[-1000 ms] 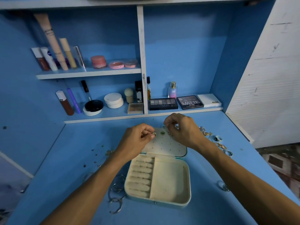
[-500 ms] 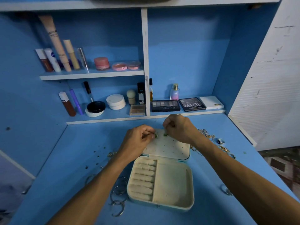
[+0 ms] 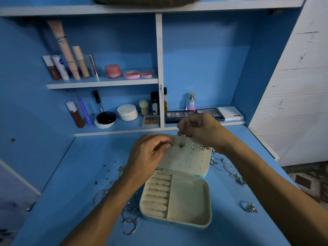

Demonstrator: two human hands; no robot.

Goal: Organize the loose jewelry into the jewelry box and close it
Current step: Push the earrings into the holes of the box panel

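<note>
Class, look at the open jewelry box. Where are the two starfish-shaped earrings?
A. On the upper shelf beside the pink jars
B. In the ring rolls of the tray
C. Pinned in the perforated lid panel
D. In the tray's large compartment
C: both starfish earrings sit in the top row of the lid panel, right of a green stud and a small stud that the left hand pinches.

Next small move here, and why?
Likely press the stud pinched by the left hand into the lid panel, beside the green earring: it sits at that row's end, and the right hand is curled at the lid's top edge.
</note>
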